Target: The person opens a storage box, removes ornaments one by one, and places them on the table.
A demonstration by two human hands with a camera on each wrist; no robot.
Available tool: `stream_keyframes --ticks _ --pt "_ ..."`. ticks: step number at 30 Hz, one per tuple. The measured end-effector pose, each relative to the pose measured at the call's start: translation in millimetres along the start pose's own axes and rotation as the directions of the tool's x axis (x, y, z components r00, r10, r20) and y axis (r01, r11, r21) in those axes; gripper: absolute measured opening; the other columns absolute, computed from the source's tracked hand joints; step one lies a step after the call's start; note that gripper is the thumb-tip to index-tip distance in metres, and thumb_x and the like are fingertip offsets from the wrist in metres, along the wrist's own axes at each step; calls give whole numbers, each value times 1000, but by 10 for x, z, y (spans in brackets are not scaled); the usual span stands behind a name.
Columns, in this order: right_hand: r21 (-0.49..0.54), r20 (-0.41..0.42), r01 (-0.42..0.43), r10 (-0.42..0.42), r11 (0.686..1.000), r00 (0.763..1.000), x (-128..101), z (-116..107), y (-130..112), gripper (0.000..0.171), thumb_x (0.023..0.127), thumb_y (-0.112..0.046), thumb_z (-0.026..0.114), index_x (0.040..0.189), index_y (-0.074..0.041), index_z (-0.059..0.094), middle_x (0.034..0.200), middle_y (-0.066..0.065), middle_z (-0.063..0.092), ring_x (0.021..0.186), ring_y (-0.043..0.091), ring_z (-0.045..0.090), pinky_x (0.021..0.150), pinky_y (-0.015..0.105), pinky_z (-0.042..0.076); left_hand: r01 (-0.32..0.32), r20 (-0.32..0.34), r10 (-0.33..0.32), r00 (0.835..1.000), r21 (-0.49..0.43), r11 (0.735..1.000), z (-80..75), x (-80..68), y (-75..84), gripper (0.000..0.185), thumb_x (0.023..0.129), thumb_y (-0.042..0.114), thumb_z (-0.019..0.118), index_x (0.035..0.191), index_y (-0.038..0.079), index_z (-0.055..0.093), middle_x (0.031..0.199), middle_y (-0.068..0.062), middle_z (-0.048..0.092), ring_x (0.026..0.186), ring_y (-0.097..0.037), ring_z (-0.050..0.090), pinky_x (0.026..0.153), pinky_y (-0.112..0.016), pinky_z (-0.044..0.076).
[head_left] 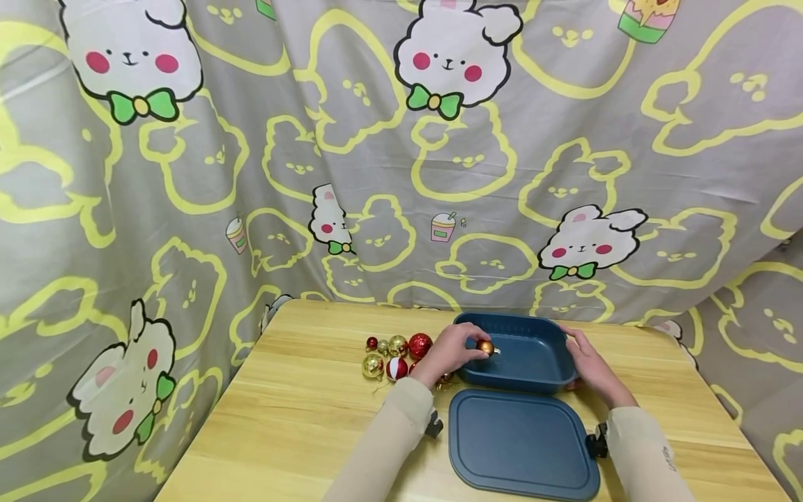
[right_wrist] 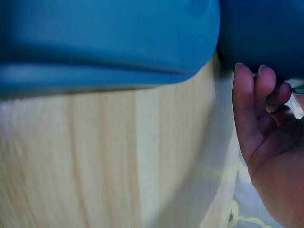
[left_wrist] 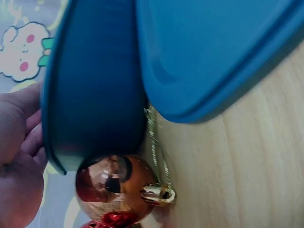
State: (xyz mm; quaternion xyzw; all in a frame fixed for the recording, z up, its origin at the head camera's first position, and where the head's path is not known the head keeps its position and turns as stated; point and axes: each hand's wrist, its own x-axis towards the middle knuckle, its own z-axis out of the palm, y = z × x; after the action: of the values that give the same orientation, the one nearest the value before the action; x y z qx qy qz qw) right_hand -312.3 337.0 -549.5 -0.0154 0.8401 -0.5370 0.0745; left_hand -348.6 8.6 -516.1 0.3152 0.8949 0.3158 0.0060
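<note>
Pinched between the thumb and fingers of my left hand (head_left: 448,354) is a small copper-coloured Christmas bauble (head_left: 484,346), held over the left part of a dark blue rectangular container (head_left: 517,383). My right hand (head_left: 592,369) grips the container's right end, thumb at the rim and fingers lower down the outside. The right wrist view shows those curled fingers (right_wrist: 244,95) against the blue wall (right_wrist: 270,33). In the left wrist view the container wall (left_wrist: 95,80) hides the left fingertips and the held bauble.
Left of the container lies a group of red, gold and striped baubles (head_left: 396,367), partly behind my left forearm. Another copper bauble (left_wrist: 111,185) lies by the container's wall. The blue lid (head_left: 521,446) lies flat in front. A patterned curtain (head_left: 376,174) hangs behind the wooden table (head_left: 282,418).
</note>
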Motion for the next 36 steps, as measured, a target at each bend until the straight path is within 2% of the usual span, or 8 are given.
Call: stream_keyframes --ticks 6,10,15,26,30,36 --pt "5 -6 -1 1 1000 1000 2 0 -8 59 115 -40 23 167 -15 12 110 36 55 59 30 64 54 45 59 22 -26 -25 999 -110 994 -115 -69 -5 33 94 29 76 126 21 74 121 7 71 115 -20 67 97 -26 55" --pt "5 -3 -2 2 1000 1000 7 2 -13 58 115 -39 23 167 -14 11 104 33 58 59 30 65 54 45 59 18 -47 -25 999 -141 990 -186 -112 -36 33 94 27 77 126 20 74 121 5 71 116 -22 67 100 -33 56" --pt "9 3 0 0 1000 1000 16 5 -12 59 115 -39 22 167 -14 11 95 28 61 58 29 65 54 45 59 7 -51 -15 999 -152 988 -266 -187 -61 33 94 25 76 127 19 73 121 4 70 116 -24 67 101 -39 56" --pt "0 -7 9 -9 1000 1000 6 22 26 59 115 -40 24 166 -13 12 107 35 57 58 30 64 53 46 59 2 -74 -13 997 -144 990 -425 -361 -98 34 95 26 76 128 19 73 122 4 72 119 -18 66 104 -40 55" --pt "1 -11 3 -3 1000 1000 -2 24 16 59 115 -40 23 166 -13 12 104 33 58 58 29 64 53 45 59 -22 -89 11 996 -120 993 -485 -430 -145 35 95 26 77 128 16 73 123 2 73 116 -20 68 100 -37 56" --pt "4 -5 4 -4 1000 1000 -7 19 10 59 115 -41 22 167 -15 11 96 28 60 57 29 63 53 44 58 -46 -113 32 993 -122 991 -563 -551 -247 35 94 24 78 127 12 74 123 0 73 114 -18 68 102 -44 56"
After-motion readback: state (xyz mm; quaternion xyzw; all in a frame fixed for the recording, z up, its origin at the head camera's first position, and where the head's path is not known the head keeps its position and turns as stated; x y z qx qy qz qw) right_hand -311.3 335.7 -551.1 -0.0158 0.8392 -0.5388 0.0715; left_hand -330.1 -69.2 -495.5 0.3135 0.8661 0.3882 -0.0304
